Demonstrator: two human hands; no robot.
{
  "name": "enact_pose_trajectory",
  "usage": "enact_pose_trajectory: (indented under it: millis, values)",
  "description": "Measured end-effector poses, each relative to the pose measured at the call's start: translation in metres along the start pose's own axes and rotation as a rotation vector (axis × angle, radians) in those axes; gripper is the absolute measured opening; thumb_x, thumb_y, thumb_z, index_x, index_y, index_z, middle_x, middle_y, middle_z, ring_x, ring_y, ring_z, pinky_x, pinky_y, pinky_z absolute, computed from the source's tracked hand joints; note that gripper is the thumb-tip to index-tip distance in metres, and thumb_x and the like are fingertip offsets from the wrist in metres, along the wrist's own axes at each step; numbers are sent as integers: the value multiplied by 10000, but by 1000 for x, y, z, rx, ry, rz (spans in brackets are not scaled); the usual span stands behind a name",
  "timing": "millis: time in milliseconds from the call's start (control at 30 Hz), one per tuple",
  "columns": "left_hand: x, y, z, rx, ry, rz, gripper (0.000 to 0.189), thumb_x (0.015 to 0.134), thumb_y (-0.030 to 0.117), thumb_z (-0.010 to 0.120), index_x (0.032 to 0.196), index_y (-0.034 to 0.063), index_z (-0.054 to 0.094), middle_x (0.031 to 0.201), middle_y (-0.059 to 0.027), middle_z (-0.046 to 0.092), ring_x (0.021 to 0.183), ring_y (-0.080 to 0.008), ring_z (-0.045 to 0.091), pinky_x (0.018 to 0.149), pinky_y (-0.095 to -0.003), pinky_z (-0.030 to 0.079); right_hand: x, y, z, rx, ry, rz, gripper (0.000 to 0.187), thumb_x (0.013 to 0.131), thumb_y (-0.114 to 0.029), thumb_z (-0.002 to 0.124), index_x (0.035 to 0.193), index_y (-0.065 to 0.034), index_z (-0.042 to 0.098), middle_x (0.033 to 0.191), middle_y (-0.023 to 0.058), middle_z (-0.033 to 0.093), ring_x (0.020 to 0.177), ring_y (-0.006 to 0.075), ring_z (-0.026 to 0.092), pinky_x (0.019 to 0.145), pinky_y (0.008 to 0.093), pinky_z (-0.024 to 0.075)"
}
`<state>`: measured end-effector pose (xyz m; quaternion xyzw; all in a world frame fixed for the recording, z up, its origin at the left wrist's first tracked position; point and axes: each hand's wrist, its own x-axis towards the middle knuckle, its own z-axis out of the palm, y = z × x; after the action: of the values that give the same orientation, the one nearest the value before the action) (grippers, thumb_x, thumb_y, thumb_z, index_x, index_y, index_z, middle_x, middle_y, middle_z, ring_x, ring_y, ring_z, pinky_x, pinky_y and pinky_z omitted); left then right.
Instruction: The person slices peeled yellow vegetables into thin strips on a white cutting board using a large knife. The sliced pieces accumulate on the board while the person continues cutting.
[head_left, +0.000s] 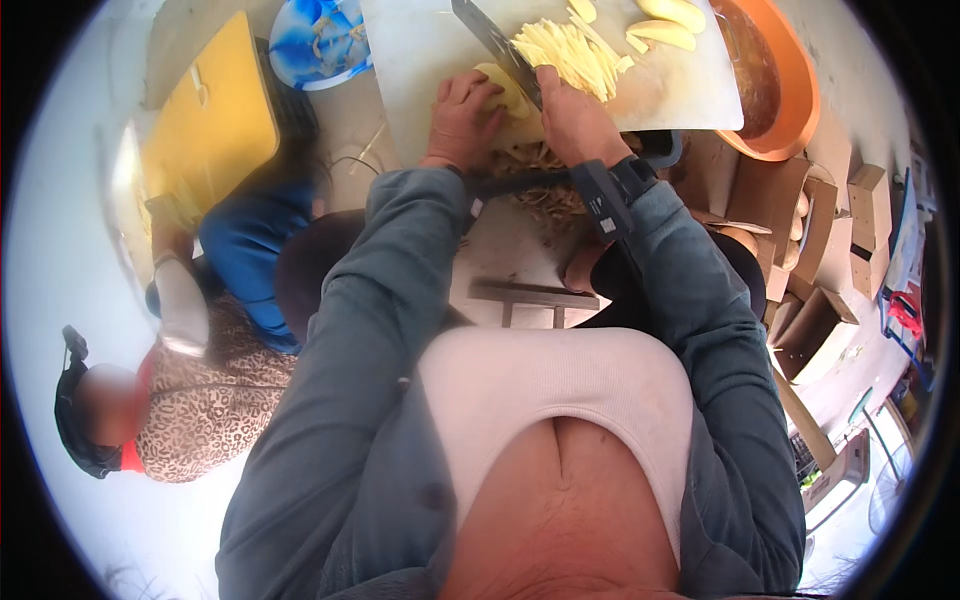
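On a white cutting board (675, 97), my left hand (466, 116) presses its fingertips on a peeled potato (511, 97). My right hand (574, 112) is closed around the handle of a kitchen knife (499, 46). The blade lies slantwise between the potato and a heap of potato strips (574, 56); whether it touches the potato cannot be told. Peeled potato pieces (664, 34) lie at the board's far right. The knife's handle is mostly hidden in my right hand.
An orange basin (802, 82) with liquid adjoins the board's right side. A blue and white bowl (315, 45) stands left. Peelings (551, 199) lie below the board. Cardboard boxes (772, 184) are at right. A person (217, 390) sits at left by a yellow board (217, 112).
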<state>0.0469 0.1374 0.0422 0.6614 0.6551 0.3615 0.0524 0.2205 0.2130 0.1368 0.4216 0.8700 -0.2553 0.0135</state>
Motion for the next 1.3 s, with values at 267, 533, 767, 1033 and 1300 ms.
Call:
enact_pose_trajectory:
  millis: [267,533,767,1033,1300]
  values:
    - [0,7,1,30,10,-14,330,752,157,774,1066,136,674,1210,-64,604,1143,-321,534,977,-422,457,-8,2,10,-118,84,-113,254,904,-28,542,1114,-2,401,922,259,665,820,442,665,719,523,529]
    - [3,9,0,40,5,13,314,757,162,760,1053,114,669,1229,-59,612,1157,-316,523,988,-414,453,-14,-11,-4,-77,-18,-55,345,843,14,565,1142,-19,396,1038,267,627,916,446,666,777,505,542]
    - [7,12,-5,28,-12,29,317,758,160,749,1058,108,660,1224,-62,615,1160,-325,519,991,-421,452,-14,-16,-1,-65,-32,-41,296,887,-24,532,1150,-20,399,1049,259,619,891,440,670,753,510,549]
    - [9,8,-3,23,-21,33,328,755,156,749,1066,113,652,1236,-65,605,1179,-334,513,999,-424,453,5,-5,8,-36,-18,-86,271,915,-59,523,1152,-19,399,1043,263,619,899,443,667,746,514,548]
    - [10,4,-5,-10,-33,41,326,751,145,740,1062,109,648,1232,-75,600,1172,-340,514,993,-429,454,5,-6,12,43,64,-78,307,887,11,498,1176,-8,396,1005,276,630,898,465,649,758,531,524]
